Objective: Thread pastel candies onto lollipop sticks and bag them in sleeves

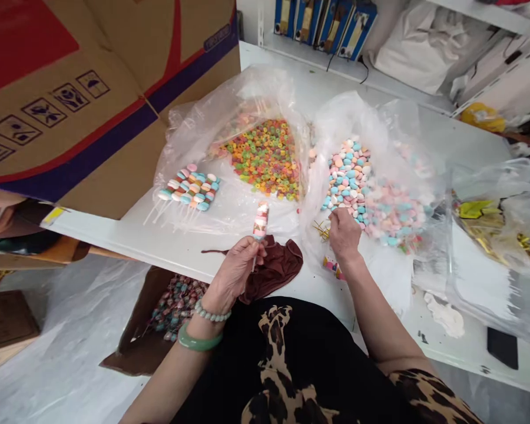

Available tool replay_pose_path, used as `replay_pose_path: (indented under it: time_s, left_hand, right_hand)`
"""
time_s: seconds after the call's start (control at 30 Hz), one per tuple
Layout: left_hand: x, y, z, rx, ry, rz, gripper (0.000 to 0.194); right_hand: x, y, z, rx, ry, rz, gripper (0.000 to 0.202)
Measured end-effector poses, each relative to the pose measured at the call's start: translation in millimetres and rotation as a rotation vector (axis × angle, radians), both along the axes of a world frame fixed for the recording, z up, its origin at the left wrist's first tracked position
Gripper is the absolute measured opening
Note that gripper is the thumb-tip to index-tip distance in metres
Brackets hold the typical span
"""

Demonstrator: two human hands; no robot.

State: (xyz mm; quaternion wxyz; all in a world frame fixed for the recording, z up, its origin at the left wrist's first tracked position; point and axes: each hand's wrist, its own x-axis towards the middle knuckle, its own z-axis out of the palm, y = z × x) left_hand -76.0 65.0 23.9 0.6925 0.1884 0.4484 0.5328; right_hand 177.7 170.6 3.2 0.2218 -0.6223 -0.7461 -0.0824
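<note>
My left hand [242,259], with a bead bracelet and a green bangle at the wrist, is closed on the stick of a wrapped candy skewer [260,220], held upright. My right hand [344,232] is closed at the near edge of the pastel candies [348,171], beside some gold twist ties [322,230]; what its fingers hold is too small to name. Colourful ring candies [265,153] lie on clear plastic at the centre. Several finished-looking candy skewers [192,189] rest to the left. Under my left hand is a brown cloth [280,265].
A large cardboard box [115,100] stands at the left. Below the table edge, an open box [136,335] holds wrapped candies. On the right are a clear tray with white sticks [481,271], a phone [502,347] and crumpled white material [444,315]. Blue binders [324,26] stand behind.
</note>
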Motion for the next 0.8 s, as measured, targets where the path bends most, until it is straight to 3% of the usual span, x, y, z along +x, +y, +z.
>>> replay_pose_path:
  time_s: [0.07,0.13,0.17,0.37,0.5,0.63,0.7,0.8]
  left_hand:
    - [6,2,2.2,0.051,-0.006,-0.060,0.026]
    - [10,3,3.8,0.080,0.000,-0.117,0.024]
    - [10,3,4.1,0.086,0.005,-0.146,0.025]
    - [-19,-9,2.3,0.042,-0.017,-0.266,0.035]
    - [-37,-14,0.7,0.001,-0.092,-0.373,0.040]
    - [-39,-12,-3.6,0.005,-0.145,-0.352,0.038]
    - [-37,-11,-5.6,0.020,-0.177,-0.299,0.037]
    - [-34,-12,-5.2,0.035,-0.173,-0.218,0.037]
  right_hand:
    - [-24,-25,10.2,0.086,-0.065,0.262,0.024]
    - [-53,-47,18.1,0.100,-0.132,0.565,0.024]
    - [-65,-55,20.8,0.088,-0.128,0.653,0.023]
    - [-98,-71,23.9,-0.128,0.188,0.913,0.026]
    - [-103,-73,21.0,-0.154,0.284,0.988,0.022]
    - [-107,-77,20.6,-0.130,0.381,0.972,0.022]
    - [-109,-79,22.0,-0.273,0.530,0.911,0.019]
    - [-113,-82,25.2,-0.672,0.821,0.721,0.012]
